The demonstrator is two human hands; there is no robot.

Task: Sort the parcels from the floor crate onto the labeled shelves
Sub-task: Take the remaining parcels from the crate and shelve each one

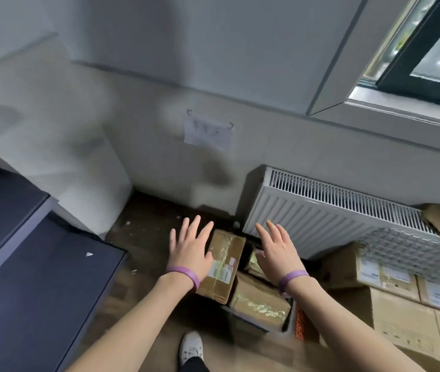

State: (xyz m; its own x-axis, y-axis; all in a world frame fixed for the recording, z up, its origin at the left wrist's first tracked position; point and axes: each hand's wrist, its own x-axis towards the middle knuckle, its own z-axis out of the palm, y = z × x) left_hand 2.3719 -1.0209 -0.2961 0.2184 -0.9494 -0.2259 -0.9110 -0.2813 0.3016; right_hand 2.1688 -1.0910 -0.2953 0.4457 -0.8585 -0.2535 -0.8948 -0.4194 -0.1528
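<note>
Item: taped cardboard parcel (pixel 222 265), brown, oblong, glossy tape, printed label. I see it between my hands, long axis running away from me. Left hand (pixel 189 249): fingers spread, empty, at its left edge, the nearer one. Right hand (pixel 277 253): spread, empty, just right of it, above the crinkled foil-taped parcels (pixel 260 302) in the floor crate (pixel 290 322).

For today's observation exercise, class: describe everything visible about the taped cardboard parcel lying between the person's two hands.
The taped parcel is a brown cardboard box, longer than wide, wrapped in glossy clear tape. A white printed label sits on its top face; the text is unreadable. It lies tilted among other parcels in the floor crate, near the radiator. The left hand, open with fingers spread, overlaps its left edge; contact is unclear. The right hand hovers beside it.
</note>
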